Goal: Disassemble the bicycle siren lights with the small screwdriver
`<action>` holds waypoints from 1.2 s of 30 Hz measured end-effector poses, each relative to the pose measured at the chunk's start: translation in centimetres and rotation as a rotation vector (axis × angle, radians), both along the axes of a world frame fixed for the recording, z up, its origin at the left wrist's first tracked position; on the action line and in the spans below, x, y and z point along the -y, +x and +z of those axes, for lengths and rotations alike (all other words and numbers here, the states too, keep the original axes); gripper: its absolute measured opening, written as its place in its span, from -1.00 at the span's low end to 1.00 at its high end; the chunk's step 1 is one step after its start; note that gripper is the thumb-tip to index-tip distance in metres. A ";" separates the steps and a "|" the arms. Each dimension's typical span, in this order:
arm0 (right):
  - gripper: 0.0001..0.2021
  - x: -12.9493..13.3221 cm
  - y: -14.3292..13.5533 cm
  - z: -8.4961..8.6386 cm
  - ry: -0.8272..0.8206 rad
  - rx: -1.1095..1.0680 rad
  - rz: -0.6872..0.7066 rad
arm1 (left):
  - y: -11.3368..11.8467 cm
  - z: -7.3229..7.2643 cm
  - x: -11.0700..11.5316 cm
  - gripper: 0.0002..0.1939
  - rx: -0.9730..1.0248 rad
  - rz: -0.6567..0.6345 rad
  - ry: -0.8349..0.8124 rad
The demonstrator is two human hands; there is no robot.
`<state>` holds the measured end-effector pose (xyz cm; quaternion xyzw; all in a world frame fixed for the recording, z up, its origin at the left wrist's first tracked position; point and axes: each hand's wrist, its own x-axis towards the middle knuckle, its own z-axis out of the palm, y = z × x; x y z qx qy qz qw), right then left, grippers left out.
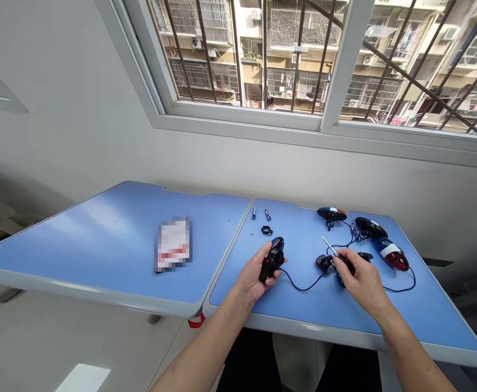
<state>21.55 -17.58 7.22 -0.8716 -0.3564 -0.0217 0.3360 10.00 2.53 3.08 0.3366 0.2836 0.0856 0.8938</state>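
My left hand (251,276) is wrapped around a black bicycle siren light (274,260), with its dark mounting side showing. A thin black cable (301,288) runs from it to a small black button unit (323,264) on the table. In my right hand (364,282) is a screwdriver (329,246), its metal shaft pointing up and to the left; my fingers partly cover the handle. Beyond my left hand lie a black ring clamp (266,230), one battery (254,213) and another battery (267,215). Some dark parts under my right hand are partly hidden.
On the right stand more siren lights: one at the back (332,213), one black (371,226), and one blue, white and red (391,254). Batteries (355,232) lie among them. A blurred-out flat item (174,242) rests on the left blue table (111,256). A barred window is ahead.
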 end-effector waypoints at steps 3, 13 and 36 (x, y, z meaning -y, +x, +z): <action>-0.73 2.0 0.1 0.0 0.006 -0.057 0.124 | 0.0 0.6 0.0 -0.70 0.004 0.039 -0.015; -0.76 3.9 -0.8 -6.3 -0.225 0.232 0.250 | 1.5 1.0 0.0 -0.71 0.071 0.103 -0.119; -0.80 1.4 -1.6 -6.1 -0.172 0.185 0.167 | 1.0 1.9 -0.3 -0.79 0.047 0.083 0.023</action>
